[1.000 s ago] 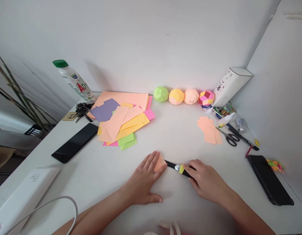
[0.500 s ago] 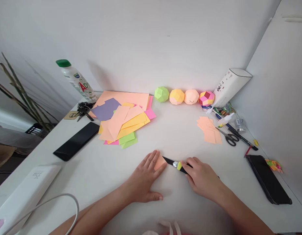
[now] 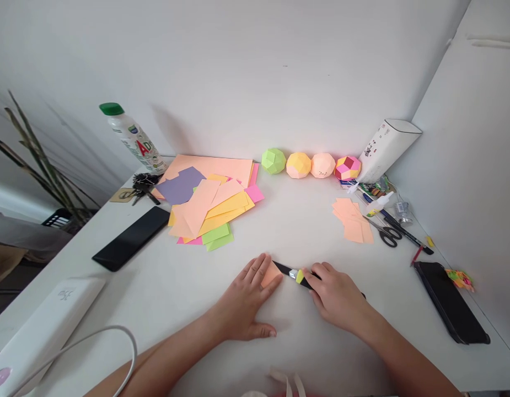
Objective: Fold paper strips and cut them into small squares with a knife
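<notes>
My left hand (image 3: 250, 303) lies flat on the table with its fingers stretched out, pressing on a small peach piece of paper (image 3: 271, 274). Most of that paper is under the fingers; a corner shows between index finger and thumb side. My right hand (image 3: 337, 295) is shut on a utility knife (image 3: 299, 276) with a black and yellow handle. Its dark blade points up and left, and the tip reaches the paper's right edge near my left fingertips. Whether the blade goes inside a fold there, I cannot tell.
Behind my left hand lies a pile of coloured paper (image 3: 209, 207). Small peach pieces (image 3: 353, 221) and scissors (image 3: 387, 236) are at the right, near a phone (image 3: 451, 302). Paper balls (image 3: 298, 165) line the wall. A bottle (image 3: 137, 140) and a white power strip-like box (image 3: 43, 331) stand left.
The knife in my right hand has shifted slightly up and left along the paper's edge. My left hand stays in place; the whole view has tilted a little.
</notes>
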A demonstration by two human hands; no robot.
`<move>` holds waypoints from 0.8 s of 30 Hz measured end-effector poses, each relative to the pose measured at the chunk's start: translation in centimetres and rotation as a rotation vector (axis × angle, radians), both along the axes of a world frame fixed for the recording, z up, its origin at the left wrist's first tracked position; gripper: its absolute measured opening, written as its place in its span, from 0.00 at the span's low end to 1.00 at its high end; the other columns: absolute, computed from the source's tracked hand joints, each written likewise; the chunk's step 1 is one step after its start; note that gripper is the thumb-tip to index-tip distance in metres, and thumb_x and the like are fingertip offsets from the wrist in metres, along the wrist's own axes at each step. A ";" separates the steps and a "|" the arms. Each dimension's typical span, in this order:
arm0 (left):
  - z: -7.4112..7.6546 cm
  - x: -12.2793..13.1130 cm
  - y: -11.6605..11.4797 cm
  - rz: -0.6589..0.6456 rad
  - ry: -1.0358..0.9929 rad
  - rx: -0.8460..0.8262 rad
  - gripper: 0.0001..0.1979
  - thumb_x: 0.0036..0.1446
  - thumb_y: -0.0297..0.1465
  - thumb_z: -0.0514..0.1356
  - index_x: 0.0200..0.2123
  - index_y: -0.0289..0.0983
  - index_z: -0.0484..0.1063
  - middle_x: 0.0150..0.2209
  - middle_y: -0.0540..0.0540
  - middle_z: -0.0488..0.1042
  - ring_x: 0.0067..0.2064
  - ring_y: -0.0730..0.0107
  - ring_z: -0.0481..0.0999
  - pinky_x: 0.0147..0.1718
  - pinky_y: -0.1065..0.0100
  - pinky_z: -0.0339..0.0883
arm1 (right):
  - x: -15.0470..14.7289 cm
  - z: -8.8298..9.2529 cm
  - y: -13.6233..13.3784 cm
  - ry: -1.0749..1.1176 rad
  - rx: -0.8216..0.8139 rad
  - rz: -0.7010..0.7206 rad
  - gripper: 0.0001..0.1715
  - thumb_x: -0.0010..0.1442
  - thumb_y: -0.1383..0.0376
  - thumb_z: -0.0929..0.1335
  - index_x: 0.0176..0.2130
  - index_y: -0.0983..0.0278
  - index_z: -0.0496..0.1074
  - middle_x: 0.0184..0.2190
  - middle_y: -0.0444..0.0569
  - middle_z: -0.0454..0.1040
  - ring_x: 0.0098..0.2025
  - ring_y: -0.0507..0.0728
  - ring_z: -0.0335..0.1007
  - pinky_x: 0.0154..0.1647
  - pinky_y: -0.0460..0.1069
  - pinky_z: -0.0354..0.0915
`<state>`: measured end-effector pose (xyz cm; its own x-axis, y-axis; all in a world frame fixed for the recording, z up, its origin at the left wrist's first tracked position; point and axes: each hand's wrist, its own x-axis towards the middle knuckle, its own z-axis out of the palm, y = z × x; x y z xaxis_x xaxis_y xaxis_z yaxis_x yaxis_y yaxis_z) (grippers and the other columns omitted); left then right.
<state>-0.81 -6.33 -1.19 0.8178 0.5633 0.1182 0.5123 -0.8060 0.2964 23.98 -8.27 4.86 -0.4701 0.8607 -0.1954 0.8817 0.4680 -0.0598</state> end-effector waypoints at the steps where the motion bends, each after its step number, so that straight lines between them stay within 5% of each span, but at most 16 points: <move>1: 0.0 0.0 0.0 -0.003 0.003 -0.001 0.51 0.49 0.63 0.49 0.67 0.38 0.42 0.68 0.34 0.25 0.66 0.32 0.36 0.59 0.40 0.43 | -0.1 -0.1 0.0 -0.002 0.007 -0.003 0.25 0.60 0.72 0.61 0.56 0.69 0.65 0.42 0.57 0.70 0.42 0.60 0.66 0.29 0.50 0.66; 6: 0.1 0.0 0.0 0.000 0.008 -0.001 0.51 0.49 0.63 0.49 0.66 0.37 0.44 0.68 0.33 0.33 0.66 0.32 0.36 0.58 0.39 0.44 | -0.5 -0.3 0.1 0.001 0.031 0.004 0.25 0.59 0.72 0.61 0.56 0.69 0.66 0.42 0.57 0.70 0.43 0.61 0.66 0.29 0.50 0.66; 24: -0.1 0.0 -0.1 0.002 0.016 -0.007 0.50 0.50 0.62 0.49 0.67 0.37 0.42 0.68 0.34 0.31 0.66 0.33 0.34 0.59 0.40 0.43 | -0.8 -0.1 0.2 -0.027 0.038 -0.012 0.25 0.59 0.72 0.62 0.56 0.69 0.65 0.42 0.57 0.70 0.43 0.61 0.66 0.28 0.49 0.66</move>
